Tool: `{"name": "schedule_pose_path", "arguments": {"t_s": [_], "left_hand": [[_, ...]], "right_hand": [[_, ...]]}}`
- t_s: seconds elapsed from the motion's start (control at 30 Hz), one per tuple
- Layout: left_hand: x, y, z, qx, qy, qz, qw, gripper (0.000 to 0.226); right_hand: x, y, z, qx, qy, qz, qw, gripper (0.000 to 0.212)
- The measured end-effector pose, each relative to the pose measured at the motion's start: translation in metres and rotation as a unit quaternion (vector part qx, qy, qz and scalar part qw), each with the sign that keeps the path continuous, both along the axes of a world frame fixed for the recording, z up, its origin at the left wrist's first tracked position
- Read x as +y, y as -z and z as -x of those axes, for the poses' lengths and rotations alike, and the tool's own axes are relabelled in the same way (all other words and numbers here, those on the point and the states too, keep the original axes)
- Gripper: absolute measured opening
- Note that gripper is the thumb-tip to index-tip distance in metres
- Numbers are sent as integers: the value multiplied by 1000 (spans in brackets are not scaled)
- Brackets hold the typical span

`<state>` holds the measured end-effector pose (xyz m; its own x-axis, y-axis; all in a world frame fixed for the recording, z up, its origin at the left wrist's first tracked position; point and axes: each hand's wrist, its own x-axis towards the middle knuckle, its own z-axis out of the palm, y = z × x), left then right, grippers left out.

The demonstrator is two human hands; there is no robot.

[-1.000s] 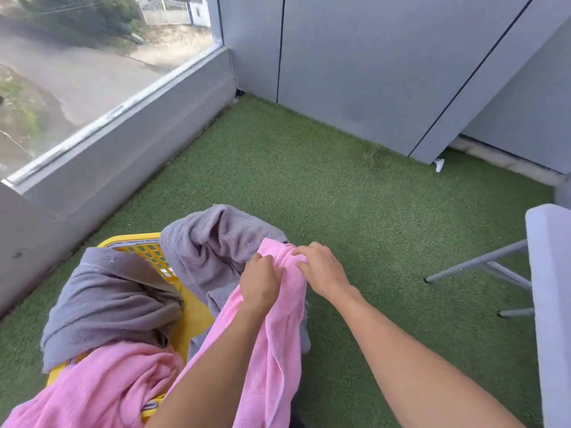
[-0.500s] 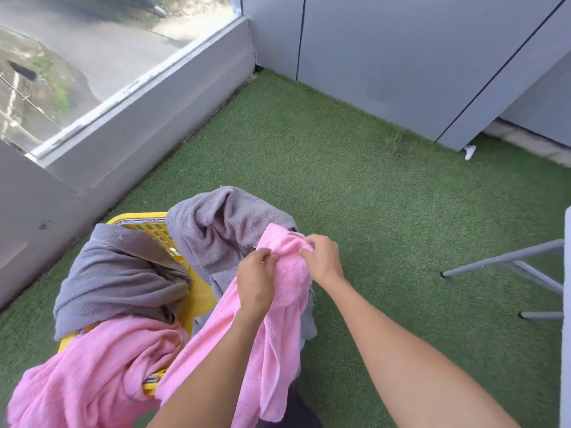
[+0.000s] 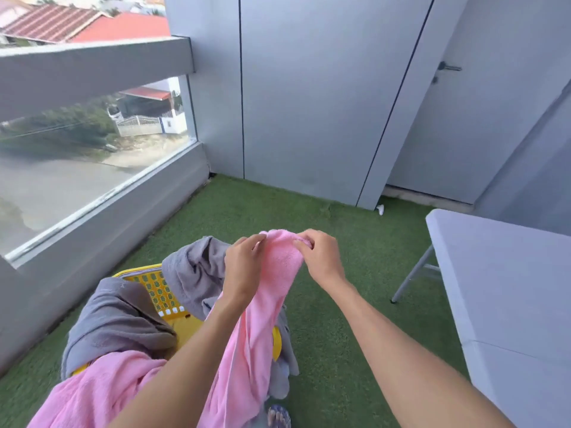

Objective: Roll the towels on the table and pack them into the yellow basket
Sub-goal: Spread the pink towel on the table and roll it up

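Lifting higher than a second ago, the left hand (image 3: 244, 267) and right hand (image 3: 321, 257) both pinch the pink towel (image 3: 265, 304) by its top edge — it hangs above the yellow basket (image 3: 160, 291), nearer the table (image 3: 506, 291) — unrolled yet.

The basket (image 3: 160, 291) sits on the grass floor (image 3: 355, 273), down on the left by the window wall (image 3: 102, 230). Towels (image 3: 123, 319) hang over its rim. Two hands hold one towel (image 3: 278, 267) above it. The worktop (image 3: 509, 288) stands on the right, well apart from the basket.
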<state>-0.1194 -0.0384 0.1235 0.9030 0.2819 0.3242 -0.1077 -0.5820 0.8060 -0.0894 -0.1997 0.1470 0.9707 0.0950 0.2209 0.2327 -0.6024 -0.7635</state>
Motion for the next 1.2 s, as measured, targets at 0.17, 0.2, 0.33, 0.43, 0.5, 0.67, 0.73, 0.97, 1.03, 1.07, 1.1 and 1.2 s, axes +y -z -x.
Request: {"name": "schedule_pose_path", "arguments": {"t_s": [0.17,0.2,0.33,0.43,0.5,0.67,0.73,0.97,1.03,1.07,1.1,1.2], "left_hand": [[-44,-76,46,-67,88,-33,993,26],[-54,-92,54,-71,107,-20,992,29],[-96,-148,72,-133,168,-54,975,23],[-126,-182,72,-162,221,-82,958,21],[-146,-200,70,-180,266,-111,941,20],[-186,-214,70,-205,331,-164,906,20],[-197,-212,64,-204,349,-163,900,20],[-236,-201,5,-204,366,-152,895,15],[-250,-197,-22,-191,373,-133,898,13],[-258,-197,-36,-182,378,-114,900,13],[-265,-198,-49,-167,384,-91,903,12],[-287,-206,-86,-105,391,-40,914,11]], "right_hand": [[-56,-62,70,-53,35,-3,998,20],[-67,-74,82,-61,44,-7,997,23],[-111,-126,125,-100,64,-28,993,30],[-147,-155,147,-95,66,-43,992,30],[-172,-164,154,-66,55,-50,995,20],[-212,-170,157,-1,29,-110,994,30],[-219,-168,151,18,25,-123,992,24],[-260,-158,92,79,-21,-239,967,31],[-272,-160,63,95,-30,-230,968,32],[-279,-163,49,93,-29,-224,970,30],[-286,-167,34,90,-30,-218,971,28],[-311,-175,-8,91,-37,-195,976,30]]}}
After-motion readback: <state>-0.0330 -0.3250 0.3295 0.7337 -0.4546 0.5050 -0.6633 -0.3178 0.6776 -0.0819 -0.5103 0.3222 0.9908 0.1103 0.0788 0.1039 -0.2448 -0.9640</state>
